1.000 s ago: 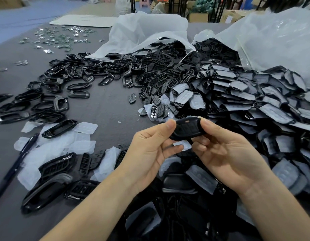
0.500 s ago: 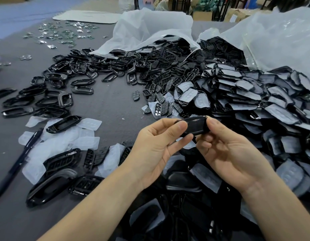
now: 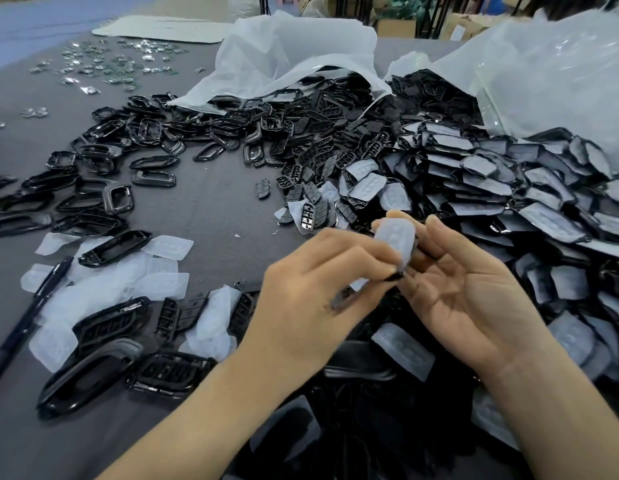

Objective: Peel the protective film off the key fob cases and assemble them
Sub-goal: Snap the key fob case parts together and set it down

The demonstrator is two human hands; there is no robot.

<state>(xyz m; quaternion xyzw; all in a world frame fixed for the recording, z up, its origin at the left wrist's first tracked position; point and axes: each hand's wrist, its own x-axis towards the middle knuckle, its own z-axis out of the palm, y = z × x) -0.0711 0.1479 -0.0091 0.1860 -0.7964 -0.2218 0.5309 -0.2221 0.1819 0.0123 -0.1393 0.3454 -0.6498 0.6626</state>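
Both hands hold one black key fob case [image 3: 398, 247] above the table's near middle, its face covered by whitish protective film. My left hand [image 3: 311, 292] pinches the case's lower end between thumb and fingers. My right hand [image 3: 464, 289] cups it from the right, thumb and fingertips on its upper edge. A large heap of film-covered black cases [image 3: 509, 188] spreads to the right. Peeled film pieces [image 3: 103, 275] lie at the left, with black frames [image 3: 114, 247] among them.
Two white plastic bags [image 3: 290, 53] spill black parts at the back. Button pads [image 3: 308, 216] and bezels [image 3: 117, 195] are scattered over the grey table [image 3: 211, 209]. A dark pen [image 3: 27, 310] lies at the left. Small metal pieces [image 3: 103, 64] sit far back left.
The case has been turned in my hands from lying flat with its dark side up to standing on end with the filmed face toward me. My left hand shifted lower.
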